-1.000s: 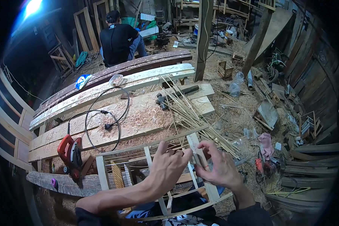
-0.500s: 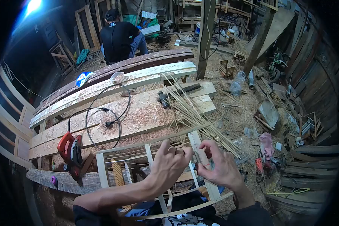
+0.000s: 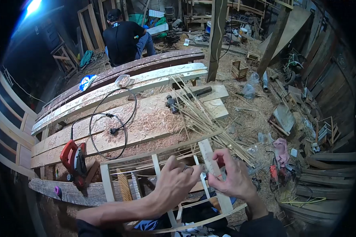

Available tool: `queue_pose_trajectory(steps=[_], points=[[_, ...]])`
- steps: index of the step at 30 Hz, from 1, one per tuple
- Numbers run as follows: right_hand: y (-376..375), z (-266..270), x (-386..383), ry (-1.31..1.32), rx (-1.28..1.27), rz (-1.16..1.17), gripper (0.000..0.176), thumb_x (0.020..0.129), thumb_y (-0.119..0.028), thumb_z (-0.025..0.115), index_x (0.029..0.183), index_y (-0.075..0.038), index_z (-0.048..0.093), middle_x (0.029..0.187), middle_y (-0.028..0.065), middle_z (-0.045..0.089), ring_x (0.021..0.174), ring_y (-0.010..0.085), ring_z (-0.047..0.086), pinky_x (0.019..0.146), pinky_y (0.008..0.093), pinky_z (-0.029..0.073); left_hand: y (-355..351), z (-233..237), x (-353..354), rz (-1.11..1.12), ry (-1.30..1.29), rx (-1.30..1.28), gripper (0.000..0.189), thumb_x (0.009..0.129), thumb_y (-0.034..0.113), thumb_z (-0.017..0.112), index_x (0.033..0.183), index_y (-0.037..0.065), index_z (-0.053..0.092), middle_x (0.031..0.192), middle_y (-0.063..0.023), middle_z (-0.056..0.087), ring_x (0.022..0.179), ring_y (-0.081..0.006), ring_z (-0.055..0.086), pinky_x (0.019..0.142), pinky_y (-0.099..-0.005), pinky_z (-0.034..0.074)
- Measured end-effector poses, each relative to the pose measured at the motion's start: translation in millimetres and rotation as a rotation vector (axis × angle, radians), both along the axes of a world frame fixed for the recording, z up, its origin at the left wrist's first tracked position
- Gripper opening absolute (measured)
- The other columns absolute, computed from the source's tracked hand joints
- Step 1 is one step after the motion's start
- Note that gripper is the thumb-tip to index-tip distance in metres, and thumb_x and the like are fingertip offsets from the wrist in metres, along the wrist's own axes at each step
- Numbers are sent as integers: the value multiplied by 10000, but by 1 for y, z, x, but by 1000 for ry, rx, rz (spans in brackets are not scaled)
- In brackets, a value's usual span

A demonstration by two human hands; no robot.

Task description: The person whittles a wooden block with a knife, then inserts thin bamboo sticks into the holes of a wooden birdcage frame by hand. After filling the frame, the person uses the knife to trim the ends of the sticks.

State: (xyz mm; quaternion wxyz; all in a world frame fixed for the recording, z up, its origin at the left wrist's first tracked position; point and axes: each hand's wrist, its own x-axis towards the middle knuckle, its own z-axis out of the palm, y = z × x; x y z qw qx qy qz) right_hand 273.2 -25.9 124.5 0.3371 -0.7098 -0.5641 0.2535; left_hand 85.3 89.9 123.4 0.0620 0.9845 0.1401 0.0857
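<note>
A slatted wooden frame (image 3: 155,166) with thin sticks strung across it lies in front of me, its near side by my body. My left hand (image 3: 176,181) is above the frame's middle, fingers curled tight; whatever they may hold is hidden. My right hand (image 3: 235,177) is at the wide slat (image 3: 208,156) on the frame's right side, with the thumb against it and the index finger bent near its edge. A gap shows between that thumb and index finger. The hands are close together but apart.
A red power tool (image 3: 70,158) stands left, its black cable (image 3: 135,102) looped over shavings-covered planks (image 3: 59,148). A hammer (image 3: 172,103) and thin sticks (image 3: 203,118) lie beyond the frame. A wooden post (image 3: 215,43) rises behind. Another person (image 3: 124,41) sits at the back.
My left hand has shifted slightly down and stays curled. My right index finger has lifted a little away from the slat. The view has tilted slightly.
</note>
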Motion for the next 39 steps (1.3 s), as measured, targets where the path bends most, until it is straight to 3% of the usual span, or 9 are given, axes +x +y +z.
queue_pose_trajectory(steps=[2,9,13,15,19,24,32,35,39], points=[[4,-1,3,-42,72,13,521,857,-247,770,1280,-135,486,935,132,707,817,386,743,718,492,569,4,2,-2,7,1,-1,235,839,72,662,1053,67,566,796,-50,674,775,-234,713,893,-424,389],[6,-4,5,45,52,5,552,842,-246,790,1287,-126,485,998,157,721,877,390,754,760,480,576,7,2,-1,2,-58,-3,212,879,81,664,1075,57,587,758,-49,648,626,-248,692,903,-424,399],[4,-3,5,75,16,4,548,847,-257,794,1286,-127,492,1009,161,728,900,388,758,779,469,579,5,7,-2,27,-33,4,163,903,96,661,1040,64,579,739,-45,628,620,-236,683,871,-427,391],[4,-2,4,126,-7,-20,549,848,-265,804,1282,-123,498,1016,161,731,911,388,761,798,457,582,5,7,-3,92,-169,-72,121,926,109,655,999,74,564,736,-37,612,613,-222,665,836,-411,381],[5,0,3,143,-28,-27,559,838,-239,816,1280,-111,497,1026,159,735,921,367,765,809,440,583,11,8,-1,120,-260,-43,120,936,113,654,968,75,545,778,-51,617,658,-216,659,799,-390,378],[6,-5,2,233,-6,-56,577,822,-177,827,1290,-96,501,1021,162,736,945,309,762,841,406,585,13,-1,2,55,-263,-128,172,921,43,664,1055,48,556,820,-76,643,759,-245,677,758,-382,403],[1,1,-3,236,-19,-60,584,819,-167,832,1300,-91,509,1014,158,732,909,283,747,845,384,581,4,1,7,82,-302,-214,272,864,19,648,1107,69,538,848,-88,656,708,-300,703,670,-428,531],[0,2,-2,165,-33,-53,578,823,-157,835,1295,-90,508,1008,147,727,883,274,743,821,382,581,1,-1,15,60,-242,-106,252,848,15,652,1074,59,549,865,-105,670,732,-307,728,631,-439,561],[3,-14,2,244,78,-32,563,838,-156,834,1286,-83,501,983,125,720,851,235,730,786,366,573,10,5,15,145,-206,-176,219,870,45,671,1063,56,569,897,-98,686,757,-285,732,688,-430,562]])
